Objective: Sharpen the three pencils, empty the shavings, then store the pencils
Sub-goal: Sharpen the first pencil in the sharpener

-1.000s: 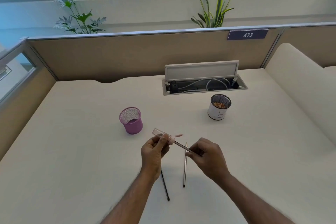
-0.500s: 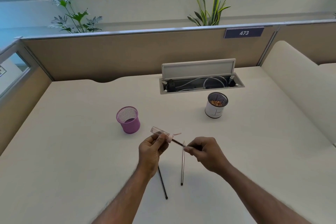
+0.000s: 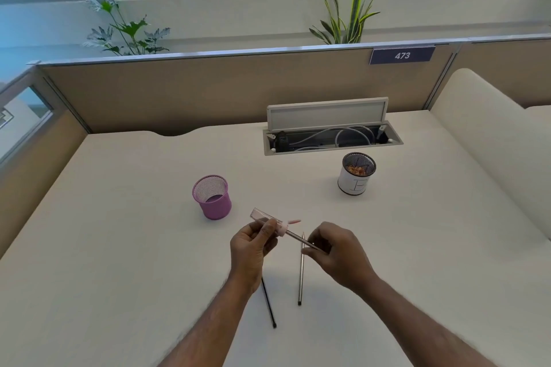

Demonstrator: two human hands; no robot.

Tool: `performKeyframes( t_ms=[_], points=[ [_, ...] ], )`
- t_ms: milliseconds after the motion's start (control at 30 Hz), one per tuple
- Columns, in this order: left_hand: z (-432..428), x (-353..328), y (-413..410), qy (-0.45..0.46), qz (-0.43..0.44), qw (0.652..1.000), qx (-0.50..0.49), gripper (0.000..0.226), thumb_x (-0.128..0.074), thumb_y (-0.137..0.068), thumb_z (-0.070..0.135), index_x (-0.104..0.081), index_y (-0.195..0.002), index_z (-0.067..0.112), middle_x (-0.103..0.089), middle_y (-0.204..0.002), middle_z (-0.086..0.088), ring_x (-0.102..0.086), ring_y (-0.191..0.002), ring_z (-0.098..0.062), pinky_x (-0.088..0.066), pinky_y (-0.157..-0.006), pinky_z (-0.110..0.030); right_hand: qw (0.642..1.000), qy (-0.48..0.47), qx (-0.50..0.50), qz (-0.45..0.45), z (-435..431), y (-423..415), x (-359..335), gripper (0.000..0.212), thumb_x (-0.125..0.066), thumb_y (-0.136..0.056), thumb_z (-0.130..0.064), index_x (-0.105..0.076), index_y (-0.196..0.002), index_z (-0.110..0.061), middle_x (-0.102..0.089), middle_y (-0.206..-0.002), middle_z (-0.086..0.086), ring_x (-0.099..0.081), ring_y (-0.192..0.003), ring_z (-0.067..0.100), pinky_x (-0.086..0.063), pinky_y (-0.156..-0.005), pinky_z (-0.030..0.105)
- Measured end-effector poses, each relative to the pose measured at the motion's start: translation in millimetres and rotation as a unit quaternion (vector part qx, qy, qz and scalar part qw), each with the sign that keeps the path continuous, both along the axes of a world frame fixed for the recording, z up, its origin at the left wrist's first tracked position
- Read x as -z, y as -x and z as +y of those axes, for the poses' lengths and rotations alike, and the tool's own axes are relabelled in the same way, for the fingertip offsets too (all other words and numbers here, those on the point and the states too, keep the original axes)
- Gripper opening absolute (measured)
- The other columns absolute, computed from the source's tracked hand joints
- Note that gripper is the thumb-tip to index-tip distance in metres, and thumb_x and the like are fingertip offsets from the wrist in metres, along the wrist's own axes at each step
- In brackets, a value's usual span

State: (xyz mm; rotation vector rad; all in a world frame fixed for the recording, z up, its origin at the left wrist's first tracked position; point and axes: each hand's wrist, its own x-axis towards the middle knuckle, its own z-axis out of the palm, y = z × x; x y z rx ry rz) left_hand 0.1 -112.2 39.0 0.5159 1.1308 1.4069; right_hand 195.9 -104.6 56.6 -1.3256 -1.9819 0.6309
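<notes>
My left hand (image 3: 253,244) grips a clear tube-shaped sharpener (image 3: 266,219) with a pink end, held above the desk. One pencil (image 3: 299,239) runs from that pink end into my right hand (image 3: 337,253), which pinches its shaft. Two more pencils lie on the desk below: a dark one (image 3: 269,304) partly under my left wrist, and a silvery one (image 3: 301,272) between my hands. A purple mesh cup (image 3: 212,197) stands to the upper left. A white cup (image 3: 356,174) holding orange shavings stands to the upper right.
An open cable tray (image 3: 332,137) with its grey lid raised sits at the back of the cream desk (image 3: 119,247). A tan partition with a sign reading 473 (image 3: 402,55) closes the far edge. A raised cream ledge (image 3: 492,140) runs along the right.
Both hands stay together at the sharpener and pencil with only slight shifts; the view has drifted a little.
</notes>
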Motion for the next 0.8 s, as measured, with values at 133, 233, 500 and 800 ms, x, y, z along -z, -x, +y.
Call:
performKeyframes(
  t_ms=[133,233,500,800],
  points=[
    [-1.8,1.4,-2.2,0.008,-0.004,1.0,-0.006,0.018,-0.079,-0.069,0.03,-0.078,-0.078,0.015,-0.077,-0.088,-0.009,-0.072,-0.079,-0.013,-0.056,-0.064,-0.021,0.995,-0.083,0.017,-0.05,-1.8,2.3,4.0,0.028,-0.085,-0.071,-0.024,-0.058,-0.067,-0.018,-0.048,-0.065,-0.013,-0.04,-0.055,0.004,-0.037,-0.048,0.024],
    [-2.2,1.7,-1.7,0.006,0.001,1.0,0.0,0.015,-0.077,-0.07,0.029,-0.078,-0.077,0.015,-0.077,-0.087,-0.008,-0.071,-0.078,-0.012,-0.055,-0.064,-0.021,0.996,-0.077,0.013,-0.039,-1.3,1.5,5.6,0.028,-0.084,-0.072,-0.022,-0.057,-0.064,-0.017,-0.042,-0.064,-0.017,-0.038,-0.056,0.004,-0.03,-0.05,0.018],
    [-3.8,4.5,0.0,0.0,0.003,1.0,0.031,0.019,-0.075,-0.073,0.031,-0.079,-0.082,0.015,-0.076,-0.091,-0.011,-0.071,-0.085,-0.015,-0.056,-0.07,-0.022,0.983,0.149,-0.018,0.101,-0.1,-2.0,-0.2,0.019,-0.078,-0.08,-0.02,-0.067,-0.065,-0.016,-0.063,-0.057,0.005,-0.047,-0.046,0.008,-0.041,-0.049,0.027],
    [-2.1,1.3,3.6,-0.012,-0.007,0.999,0.044,0.038,-0.075,-0.073,0.028,-0.072,-0.098,0.0,-0.074,-0.096,-0.017,-0.071,-0.09,-0.021,-0.057,-0.074,-0.026,0.95,0.265,-0.055,0.155,4.4,-1.5,-8.7,0.019,-0.075,-0.083,-0.027,-0.073,-0.073,-0.011,-0.063,-0.054,-0.004,-0.045,-0.039,0.011,-0.037,-0.044,0.022]
  ],
)
